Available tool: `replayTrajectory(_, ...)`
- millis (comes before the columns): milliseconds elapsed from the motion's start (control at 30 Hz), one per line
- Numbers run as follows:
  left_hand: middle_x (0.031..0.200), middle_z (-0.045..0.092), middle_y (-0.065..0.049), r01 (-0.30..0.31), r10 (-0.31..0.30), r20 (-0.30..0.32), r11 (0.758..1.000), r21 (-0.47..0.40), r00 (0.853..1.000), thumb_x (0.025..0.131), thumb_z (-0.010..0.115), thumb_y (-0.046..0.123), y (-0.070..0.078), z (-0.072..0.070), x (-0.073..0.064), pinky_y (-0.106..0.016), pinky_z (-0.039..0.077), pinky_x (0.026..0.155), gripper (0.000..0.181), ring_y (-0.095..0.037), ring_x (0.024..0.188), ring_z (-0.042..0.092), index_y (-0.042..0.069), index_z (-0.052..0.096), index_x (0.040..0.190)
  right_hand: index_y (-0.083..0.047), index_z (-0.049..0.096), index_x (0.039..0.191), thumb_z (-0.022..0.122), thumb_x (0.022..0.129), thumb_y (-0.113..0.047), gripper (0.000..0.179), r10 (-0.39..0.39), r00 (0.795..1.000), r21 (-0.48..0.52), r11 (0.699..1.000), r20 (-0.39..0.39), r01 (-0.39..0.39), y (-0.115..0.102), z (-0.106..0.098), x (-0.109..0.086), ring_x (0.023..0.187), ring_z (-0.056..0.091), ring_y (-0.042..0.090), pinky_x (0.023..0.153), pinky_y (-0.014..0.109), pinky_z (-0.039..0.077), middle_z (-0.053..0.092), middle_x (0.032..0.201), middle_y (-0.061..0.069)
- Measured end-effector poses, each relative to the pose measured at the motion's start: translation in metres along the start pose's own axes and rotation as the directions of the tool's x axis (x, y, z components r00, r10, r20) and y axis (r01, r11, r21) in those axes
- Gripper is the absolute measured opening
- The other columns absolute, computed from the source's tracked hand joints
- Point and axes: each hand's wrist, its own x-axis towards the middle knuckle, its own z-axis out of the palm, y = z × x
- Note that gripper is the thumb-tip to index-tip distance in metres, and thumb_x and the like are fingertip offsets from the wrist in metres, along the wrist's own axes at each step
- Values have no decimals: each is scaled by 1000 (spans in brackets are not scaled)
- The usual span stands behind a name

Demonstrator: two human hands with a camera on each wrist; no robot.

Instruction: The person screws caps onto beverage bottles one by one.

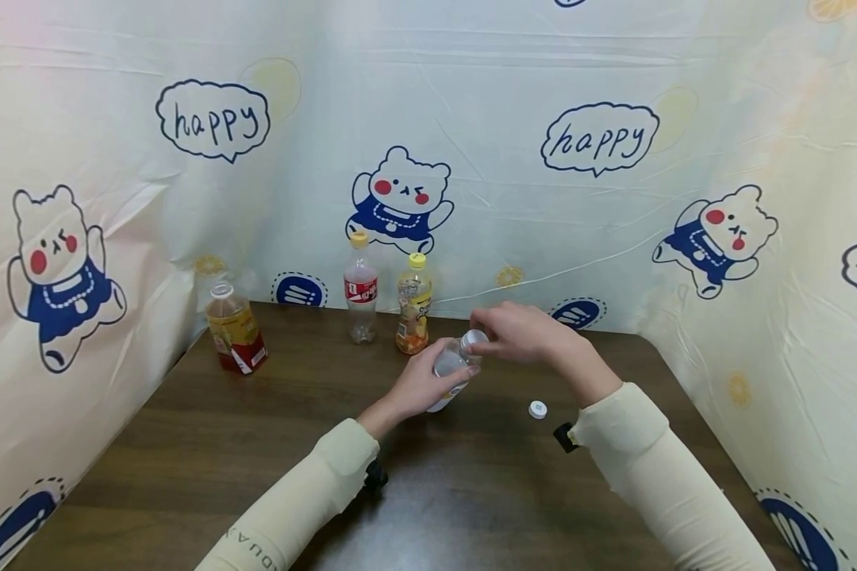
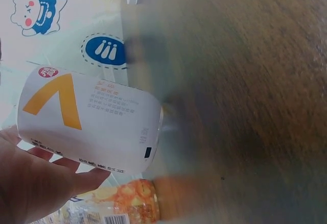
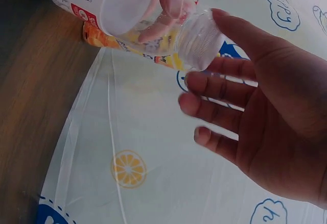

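My left hand [image 1: 428, 377] grips a clear plastic bottle [image 2: 89, 119] round its upper body. Its white label carries an orange V shape, and the bottle leans with its mouth toward the right hand. At the neck, the thumb and forefinger of my right hand [image 3: 286, 91] pinch the white ribbed bottle cap [image 3: 203, 41]; the other fingers of that hand are spread loosely. From the head view, the bottle's lower part is partly covered by the left hand. A second white cap [image 1: 538, 409] lies on the table, below the right wrist.
Behind the hands stand a bottle with a yellow cap [image 1: 414, 305] and a red-labelled bottle with an orange cap [image 1: 360, 289]. Another bottle with a red and yellow label [image 1: 236, 333] is at the left of the brown table [image 1: 257, 468]. A printed curtain [image 1: 486, 214] encloses the table's back and sides.
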Motion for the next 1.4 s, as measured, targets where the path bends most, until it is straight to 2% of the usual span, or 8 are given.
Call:
replayTrajectory(267, 133, 61, 1, 10, -10, 17, 1000, -1, 1000, 89, 69, 64, 0, 1, -1, -49, 54, 91, 65, -22, 113, 60, 29, 53, 143, -19, 67, 100, 63, 99, -51, 33, 23, 1000, -40, 999, -9, -23, -2, -1, -2, 69, 55, 15, 60, 32, 45, 59, 74, -4)
replayTrajectory(533, 130, 63, 1, -7, 7, -7, 1000, -12, 1000, 90, 71, 59, -4, 1, 0, -48, 54, 91, 62, -22, 111, 61, 29, 54, 141, -20, 65, 128, 71, 96, -42, 39, -12, 1000, 14, 1000, -4, 12, -2, -5, -6, 84, 62, 15, 70, 35, 52, 67, 94, -6)
replayTrajectory(800, 131, 62, 2, -5, 5, -6, 1000, -1, 1000, 90, 71, 61, -6, 2, 0, -48, 53, 91, 63, -21, 112, 61, 30, 53, 141, -21, 64, 125, 74, 96, -33, 34, -61, 998, 72, 996, 21, 59, 1, 3, -2, 92, 64, 14, 81, 39, 56, 70, 107, -5)
replayTrajectory(933, 131, 62, 1, -9, 9, -7, 1000, 6, 1000, 90, 70, 60, -6, 2, 0, -47, 54, 90, 62, -22, 111, 61, 29, 53, 141, -22, 65, 120, 72, 96, -36, 29, -47, 999, 74, 996, 7, 46, 2, 5, -1, 87, 63, 13, 75, 36, 55, 69, 101, -6)
replayTrajectory(1100, 134, 61, 1, -8, 8, -2, 1000, 15, 1000, 90, 69, 62, -5, 1, 1, -48, 54, 90, 63, -22, 113, 61, 31, 53, 142, -19, 67, 112, 67, 98, -46, 31, 5, 999, -1, 1000, -37, -6, -3, 7, 0, 78, 61, 14, 65, 33, 51, 67, 89, -6)
replayTrajectory(1233, 136, 60, 1, -6, 5, 14, 1000, 16, 1000, 90, 69, 62, -3, 0, 0, -49, 54, 91, 63, -23, 114, 60, 32, 52, 143, -17, 68, 108, 65, 98, -50, 34, 41, 997, -50, 998, -62, -44, -7, 9, 0, 76, 60, 16, 63, 33, 50, 66, 87, -5)
replayTrajectory(1300, 136, 60, 1, -5, 5, 19, 1000, 11, 1000, 90, 69, 61, -2, 0, -1, -50, 53, 92, 63, -23, 115, 60, 31, 52, 143, -17, 69, 109, 64, 98, -50, 35, 44, 997, -51, 998, -61, -47, -7, 9, 0, 76, 60, 16, 63, 33, 51, 67, 87, -4)
replayTrajectory(1400, 136, 60, 1, -3, 2, 14, 1000, 13, 1000, 90, 69, 61, -2, 1, -1, -49, 54, 92, 64, -23, 114, 60, 30, 52, 144, -17, 67, 119, 65, 98, -50, 39, 47, 998, -25, 999, -47, -48, -7, 8, -2, 77, 61, 15, 64, 33, 51, 67, 90, -5)
